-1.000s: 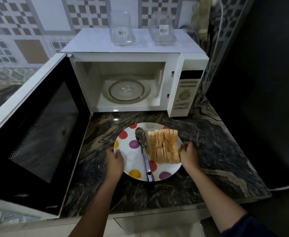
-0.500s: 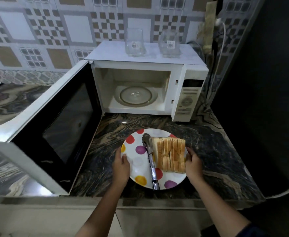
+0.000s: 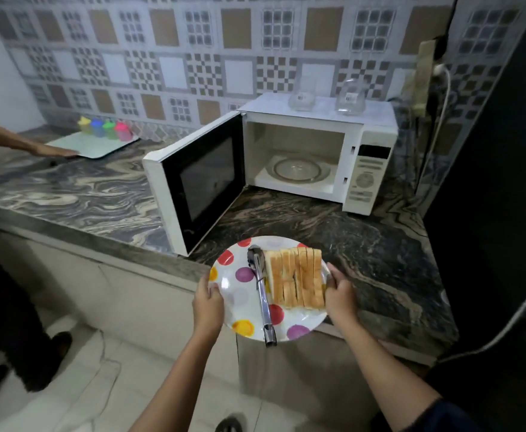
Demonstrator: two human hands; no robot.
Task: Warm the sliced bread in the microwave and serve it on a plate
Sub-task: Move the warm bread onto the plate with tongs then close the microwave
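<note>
Both hands pinch the rim of the round white plate with coloured polka dots (image 3: pixel 233 299), the left hand (image 3: pixel 208 304) at its left edge and the right hand (image 3: pixel 340 296) at its right. Between the two grips lie the sliced loaf of pale bread (image 3: pixel 296 277) and, just left of it, shiny metal tongs (image 3: pixel 263 294). Beyond the plate, the white microwave (image 3: pixel 370 169) stands on the dark marbled stone counter (image 3: pixel 380 254), its door (image 3: pixel 199 185) swung open.

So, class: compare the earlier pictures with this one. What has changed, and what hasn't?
The plate, held at its rim by left hand and right hand, has been carried back to overhang the counter edge. Bread and tongs ride unmoved; microwave stays open.
</note>
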